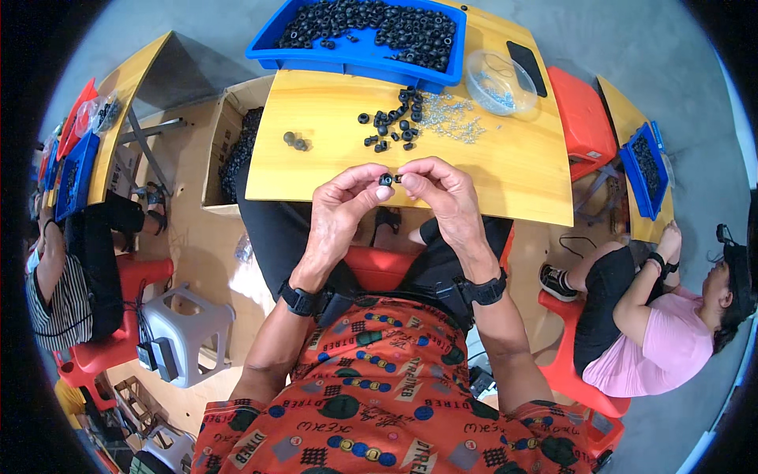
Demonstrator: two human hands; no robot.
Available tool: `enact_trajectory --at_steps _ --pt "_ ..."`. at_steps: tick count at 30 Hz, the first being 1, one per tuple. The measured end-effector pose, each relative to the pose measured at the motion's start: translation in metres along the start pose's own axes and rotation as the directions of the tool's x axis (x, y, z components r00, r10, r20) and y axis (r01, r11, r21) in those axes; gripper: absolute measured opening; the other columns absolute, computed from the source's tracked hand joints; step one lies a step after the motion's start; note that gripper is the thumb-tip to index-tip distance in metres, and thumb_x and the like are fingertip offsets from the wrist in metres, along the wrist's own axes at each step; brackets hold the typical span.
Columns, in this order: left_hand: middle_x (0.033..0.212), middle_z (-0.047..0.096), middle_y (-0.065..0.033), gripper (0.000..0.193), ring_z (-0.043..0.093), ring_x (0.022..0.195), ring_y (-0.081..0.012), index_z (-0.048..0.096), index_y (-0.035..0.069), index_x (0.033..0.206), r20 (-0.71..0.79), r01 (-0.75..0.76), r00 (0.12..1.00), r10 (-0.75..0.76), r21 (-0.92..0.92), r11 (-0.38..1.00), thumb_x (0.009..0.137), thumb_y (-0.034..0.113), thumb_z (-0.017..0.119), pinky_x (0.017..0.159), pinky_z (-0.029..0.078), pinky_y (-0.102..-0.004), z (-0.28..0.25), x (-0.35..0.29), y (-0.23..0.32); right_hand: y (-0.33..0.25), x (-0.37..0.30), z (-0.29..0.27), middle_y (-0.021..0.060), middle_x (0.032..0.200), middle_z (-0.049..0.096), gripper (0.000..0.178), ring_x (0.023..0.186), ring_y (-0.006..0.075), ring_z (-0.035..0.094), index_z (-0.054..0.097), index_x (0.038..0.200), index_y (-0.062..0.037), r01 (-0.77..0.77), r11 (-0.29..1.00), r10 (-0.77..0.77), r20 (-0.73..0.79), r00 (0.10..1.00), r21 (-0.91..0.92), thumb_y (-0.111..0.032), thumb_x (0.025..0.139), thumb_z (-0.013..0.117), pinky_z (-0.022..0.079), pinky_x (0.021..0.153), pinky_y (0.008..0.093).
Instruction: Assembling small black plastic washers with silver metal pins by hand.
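Above the near edge of the yellow table [300, 178], my two hands meet fingertip to fingertip. Between thumb and forefinger, my left hand [341, 204] pinches a round black plastic piece with a hole [385, 180]. A smaller dark plastic piece [398, 179] is pinched in my right hand [447, 201], right beside the round one. Whether the two pieces touch is too small to tell. Beyond my fingers lies a loose group of black plastic pieces [382, 130], with a scatter of tiny silvery springs [454, 118] to its right.
A blue tray [355, 62] heaped with black pieces stands at the table's far side. Next to it are a clear round tub [501, 83] and a dark phone-like slab [527, 69]. Several dark balls [294, 141] lie left. Co-workers sit at tables on both sides.
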State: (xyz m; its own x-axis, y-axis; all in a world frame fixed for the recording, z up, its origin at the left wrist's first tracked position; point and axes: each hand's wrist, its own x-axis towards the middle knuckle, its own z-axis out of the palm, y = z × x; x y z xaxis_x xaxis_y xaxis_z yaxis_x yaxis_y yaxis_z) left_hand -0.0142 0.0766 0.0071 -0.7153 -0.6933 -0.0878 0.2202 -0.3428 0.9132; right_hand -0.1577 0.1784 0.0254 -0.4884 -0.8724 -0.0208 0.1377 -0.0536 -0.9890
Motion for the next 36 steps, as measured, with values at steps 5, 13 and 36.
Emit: enact_trajectory --at_steps 5,13,36 --pt "0.095 0.069 -0.0051 0.026 0.064 0.086 -0.0105 0.067 0.000 0.110 0.007 0.018 1.000 -0.018 0.019 1.000 0.084 -0.001 0.069 0.082 0.052 -0.0245 -0.001 0.002 -0.001 0.006 0.000 -0.003 -0.0004 0.086 0.065 0.015 0.078 0.0051 0.055 0.069 0.100 -0.0023 -0.026 0.994 0.022 0.031 0.999 0.104 -0.012 0.089 0.069 0.045 0.070 0.0212" --pt "0.096 0.069 -0.0051 0.024 0.064 0.086 -0.0113 0.068 0.001 0.107 0.019 0.002 1.000 -0.003 0.023 1.000 0.083 -0.002 0.069 0.081 0.052 -0.0245 -0.004 0.000 -0.004 0.007 0.001 -0.001 -0.0008 0.086 0.064 0.014 0.075 0.0044 0.054 0.068 0.100 -0.0026 -0.063 0.997 0.061 0.041 0.997 0.038 -0.012 0.090 0.068 0.044 0.068 0.0208" --pt "0.095 0.068 -0.0088 0.025 0.064 0.087 -0.0167 0.071 0.001 0.099 0.204 -0.372 0.927 0.314 0.419 0.828 0.078 -0.011 0.066 0.077 0.053 -0.0264 -0.004 -0.001 0.010 0.011 0.000 -0.005 0.0020 0.091 0.063 0.026 0.078 0.0083 0.057 0.060 0.110 -0.0022 -0.214 0.952 0.172 0.193 0.966 0.218 -0.012 0.088 0.070 0.048 0.071 0.0222"
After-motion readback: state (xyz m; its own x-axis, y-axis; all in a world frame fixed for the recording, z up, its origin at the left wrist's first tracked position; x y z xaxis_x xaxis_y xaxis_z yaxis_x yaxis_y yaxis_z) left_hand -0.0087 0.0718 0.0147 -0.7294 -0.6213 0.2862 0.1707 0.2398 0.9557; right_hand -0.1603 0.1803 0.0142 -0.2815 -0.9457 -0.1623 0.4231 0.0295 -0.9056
